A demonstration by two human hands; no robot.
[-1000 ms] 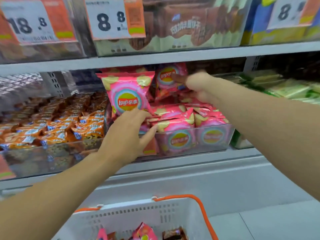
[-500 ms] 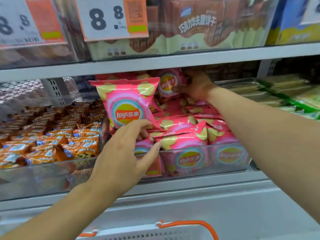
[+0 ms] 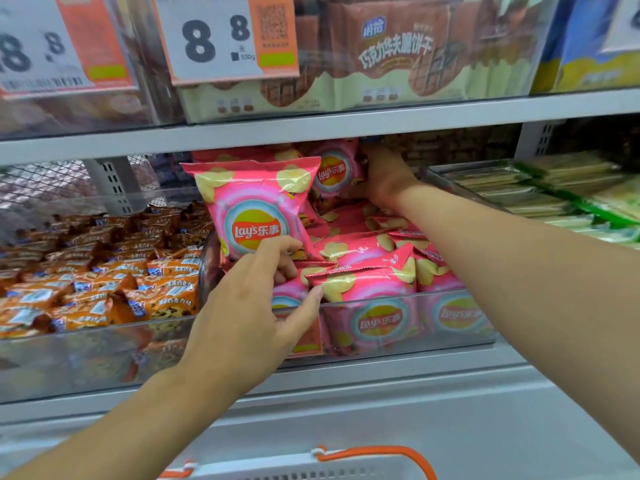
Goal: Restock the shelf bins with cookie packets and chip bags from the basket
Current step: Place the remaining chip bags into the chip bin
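Left hand (image 3: 242,317) pinches upright pink chip bag (image 3: 254,206) at its lower edge, in clear bin (image 3: 398,327); right hand (image 3: 386,178) deep at bin's back on another bag (image 3: 334,171), fingers hidden, grip unclear; basket (image 3: 346,467) mostly cut off below.

The grey shelf (image 3: 346,372) carries clear bins (image 3: 398,327) of snack packets.

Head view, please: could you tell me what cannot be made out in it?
- Basket: cut off by the bottom edge; contents unseen.
- Right hand: fingertips hidden behind a rear chip bag, grip unclear.
- Left price tag: cut by the left edge and blurred.
- Left hand: fingertips hidden behind the upright chip bag.
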